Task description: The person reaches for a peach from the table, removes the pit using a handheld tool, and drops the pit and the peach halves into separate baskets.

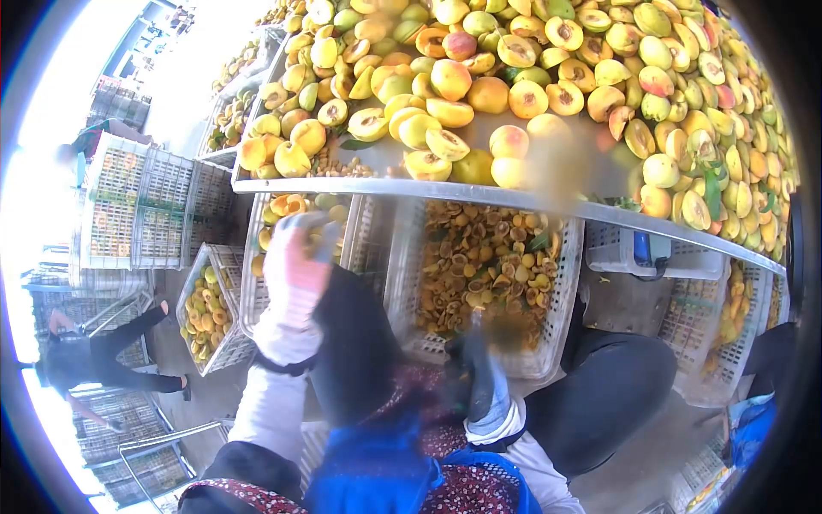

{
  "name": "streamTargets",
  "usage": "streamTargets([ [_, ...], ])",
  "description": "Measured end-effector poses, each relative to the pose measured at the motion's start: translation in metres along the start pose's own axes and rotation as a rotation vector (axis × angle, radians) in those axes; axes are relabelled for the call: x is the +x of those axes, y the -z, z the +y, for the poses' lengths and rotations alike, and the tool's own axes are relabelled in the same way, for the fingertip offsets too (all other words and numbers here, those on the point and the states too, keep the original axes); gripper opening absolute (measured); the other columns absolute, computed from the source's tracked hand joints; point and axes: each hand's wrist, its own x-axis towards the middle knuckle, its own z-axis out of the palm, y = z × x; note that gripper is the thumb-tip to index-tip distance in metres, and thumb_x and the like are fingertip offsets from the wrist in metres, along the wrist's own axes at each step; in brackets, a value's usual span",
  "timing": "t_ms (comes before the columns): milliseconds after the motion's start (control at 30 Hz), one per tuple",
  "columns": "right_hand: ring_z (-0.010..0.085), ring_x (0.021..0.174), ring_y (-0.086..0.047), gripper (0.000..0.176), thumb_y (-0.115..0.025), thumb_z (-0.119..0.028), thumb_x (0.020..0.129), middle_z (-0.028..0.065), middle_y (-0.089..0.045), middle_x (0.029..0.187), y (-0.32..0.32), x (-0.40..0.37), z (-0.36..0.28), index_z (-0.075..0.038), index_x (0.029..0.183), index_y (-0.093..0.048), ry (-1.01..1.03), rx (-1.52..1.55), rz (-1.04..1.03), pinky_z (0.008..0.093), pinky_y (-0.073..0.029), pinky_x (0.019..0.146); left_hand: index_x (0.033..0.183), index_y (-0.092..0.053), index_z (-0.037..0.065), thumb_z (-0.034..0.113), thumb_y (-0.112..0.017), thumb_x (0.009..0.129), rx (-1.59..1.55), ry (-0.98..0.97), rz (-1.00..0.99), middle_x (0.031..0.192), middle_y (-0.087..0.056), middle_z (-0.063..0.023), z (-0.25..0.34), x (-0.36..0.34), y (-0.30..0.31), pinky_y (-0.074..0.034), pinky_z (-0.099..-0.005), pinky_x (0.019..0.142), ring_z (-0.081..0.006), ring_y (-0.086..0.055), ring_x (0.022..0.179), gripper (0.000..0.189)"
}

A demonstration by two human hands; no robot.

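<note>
My left hand (300,257), in a pale glove, is over the crate of halved fruit (282,210) at the table's edge; its fingers are blurred and what they hold, if anything, is unclear. My right hand (481,377), in a grey and dark glove, is wrapped round a thin tool (477,320) whose tip points up over the crate of pits and small pieces (479,265). Both hands are below the metal table edge (411,188), apart from each other. Yellow and orange fruit (445,137), some whole, some halved, covers much of the table above.
Stacked white crates (141,201) stand at the left, beside a tilted crate of fruit (205,313). A person (94,351) in dark clothes is at the far left. Under the table at right are a pale bin (685,261) and another crate (706,334). Part of another person (753,428) shows at the right edge.
</note>
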Motion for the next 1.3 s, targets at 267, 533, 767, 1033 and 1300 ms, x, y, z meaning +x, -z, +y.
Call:
streamTargets([
  [267, 0.0123, 0.045, -0.050, 0.036, -0.057, -0.038, 0.091, 0.0038, -0.055, 0.063, 0.000, 0.004, -0.006, -0.006, 0.106, -0.055, 0.111, 0.038, 0.050, 0.0235, -0.038, 0.040, 0.095, -0.063, 0.002, 0.056, -0.067, 0.074, 0.206, -0.055, -0.650, 0.086, -0.066, -0.0175, 0.096, 0.109, -0.083, -0.049, -0.0389, 0.075, -0.0325, -0.064, 0.084, 0.058],
  [533, 0.0108, 0.044, -0.046, 0.028, -0.054, -0.030, 0.093, 0.0029, -0.051, 0.061, 0.010, -0.010, -0.043, -0.005, 0.107, -0.053, 0.013, 0.556, -0.097, 0.0239, -0.035, 0.035, 0.117, -0.054, 0.009, 0.033, -0.087, 0.056, -0.339, -0.402, -0.541, 0.099, -0.060, -0.0112, 0.094, 0.013, -0.046, -0.051, -0.0371, 0.077, -0.0317, -0.061, 0.093, 0.073],
  [767, 0.0066, 0.051, -0.050, 0.016, -0.062, -0.008, 0.087, 0.0014, -0.057, 0.074, -0.002, 0.004, -0.035, -0.004, 0.100, -0.055, 0.294, -0.340, 0.107, 0.0189, -0.039, 0.042, 0.125, -0.049, 0.006, 0.041, -0.080, 0.069, -0.853, -0.062, -0.863, 0.111, -0.057, -0.0088, 0.083, -0.052, -0.025, -0.048, -0.0340, 0.084, -0.0242, -0.059, 0.100, 0.074],
  [1033, 0.0235, 0.068, -0.060, 0.021, -0.058, -0.013, 0.088, 0.0146, -0.060, 0.080, -0.008, -0.005, -0.016, 0.001, 0.103, -0.052, 0.307, -0.550, 0.107, 0.0363, -0.046, 0.061, 0.114, -0.056, 0.004, 0.033, -0.058, 0.092, -1.478, 0.883, -0.456, 0.094, -0.061, -0.0048, 0.095, -0.104, -0.040, -0.047, -0.0237, 0.076, -0.0100, -0.057, 0.084, 0.037],
  [1300, 0.0435, 0.075, -0.058, 0.032, -0.049, -0.025, 0.091, 0.0241, -0.059, 0.085, -0.021, -0.015, -0.001, 0.001, 0.111, -0.050, 0.784, -1.048, 0.217, 0.0466, -0.044, 0.063, 0.107, -0.057, 0.002, 0.028, -0.053, 0.095, -1.330, 0.660, -0.416, 0.093, -0.060, -0.0039, 0.093, -0.118, -0.038, -0.046, -0.0237, 0.075, -0.0088, -0.055, 0.083, 0.029],
])
